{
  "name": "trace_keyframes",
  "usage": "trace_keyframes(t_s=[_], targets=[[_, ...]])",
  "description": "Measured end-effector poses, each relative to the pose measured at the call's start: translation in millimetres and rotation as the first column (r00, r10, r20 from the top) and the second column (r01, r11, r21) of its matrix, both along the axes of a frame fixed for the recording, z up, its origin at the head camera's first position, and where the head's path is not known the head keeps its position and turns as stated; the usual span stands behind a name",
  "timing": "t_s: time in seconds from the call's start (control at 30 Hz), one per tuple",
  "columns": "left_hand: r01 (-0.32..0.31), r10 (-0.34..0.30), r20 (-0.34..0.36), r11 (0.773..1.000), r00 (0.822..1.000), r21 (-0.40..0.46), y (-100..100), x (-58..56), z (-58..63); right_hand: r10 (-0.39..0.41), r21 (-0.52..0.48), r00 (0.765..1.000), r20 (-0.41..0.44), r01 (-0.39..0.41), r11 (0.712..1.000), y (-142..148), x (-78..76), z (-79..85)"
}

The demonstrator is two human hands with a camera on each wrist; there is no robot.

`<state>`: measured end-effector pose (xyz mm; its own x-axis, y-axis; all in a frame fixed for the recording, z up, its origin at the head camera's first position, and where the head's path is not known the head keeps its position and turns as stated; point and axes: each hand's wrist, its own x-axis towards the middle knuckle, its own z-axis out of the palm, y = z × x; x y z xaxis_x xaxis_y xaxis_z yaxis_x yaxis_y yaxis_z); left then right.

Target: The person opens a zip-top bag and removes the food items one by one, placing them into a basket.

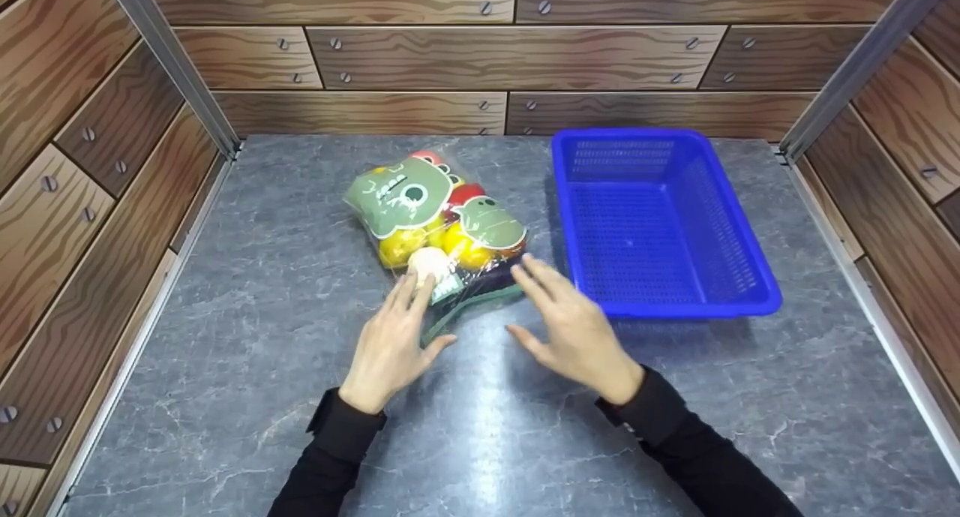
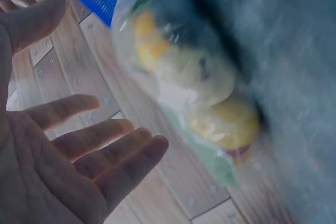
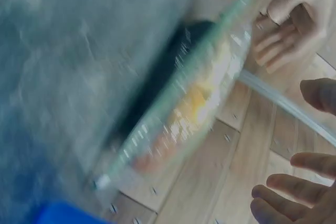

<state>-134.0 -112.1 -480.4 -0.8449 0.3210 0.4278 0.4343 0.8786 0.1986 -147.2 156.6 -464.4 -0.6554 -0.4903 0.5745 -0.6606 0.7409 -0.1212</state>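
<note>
A clear plastic bag (image 1: pixel 390 198) with green cartoon faces printed on it lies on the grey surface. Through it show several yellow, red and white pieces that look like fruit or vegetables, and something dark near the green edge strip. My left hand (image 1: pixel 394 344) is over the bag's near left part with fingers extended. By the near right corner is my right hand (image 1: pixel 574 333), its fingers spread. Both wrist views show the left palm (image 2: pixel 47 171) and the right fingers (image 3: pixel 294 192) apart from the bag, holding nothing. Motion blurs the bag there.
A blue plastic basket (image 1: pixel 765 296) with perforated walls stands right of the bag, close to my right hand. Wood-patterned panels (image 1: pixel 420 59) enclose the grey tabletop (image 1: pixel 225 367) at the back and sides, with metal posts (image 1: pixel 172 59) at the corners.
</note>
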Motion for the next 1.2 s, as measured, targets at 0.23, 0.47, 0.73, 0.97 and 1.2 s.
trace_keyframes(t_s=[0.23, 0.47, 0.73, 0.97, 1.2], targets=[[-0.006, 0.009, 0.046, 0.998, 0.999, -0.064, 10.8, -4.2, -13.0, -0.056, 0.093, 0.992, 0.115, 0.045, 0.995, -19.1, -8.9, -25.7], [-0.034, 0.035, 0.012, 0.999, 0.999, -0.041, 16.1, -10.1, -20.6, -0.132, 0.128, 0.981, 0.140, 0.114, 0.985, -25.9, -26.1, -42.6], [-0.023, 0.020, -0.102, 0.999, 0.995, -0.024, 14.0, -12.6, -21.5, -0.254, 0.141, 0.957, 0.140, 0.235, 0.962, -28.5, -43.8, -43.5], [0.037, -0.029, -0.174, 0.998, 0.984, 0.045, 10.0, -12.5, -18.5, -0.281, 0.130, 0.955, 0.099, 0.267, 0.955, -31.3, -46.2, -44.6], [0.065, -0.044, -0.157, 0.989, 0.987, 0.130, 1.9, -12.0, -8.4, -0.296, 0.151, 0.953, 0.062, 0.284, 0.947, -36.4, -45.6, -45.2]])
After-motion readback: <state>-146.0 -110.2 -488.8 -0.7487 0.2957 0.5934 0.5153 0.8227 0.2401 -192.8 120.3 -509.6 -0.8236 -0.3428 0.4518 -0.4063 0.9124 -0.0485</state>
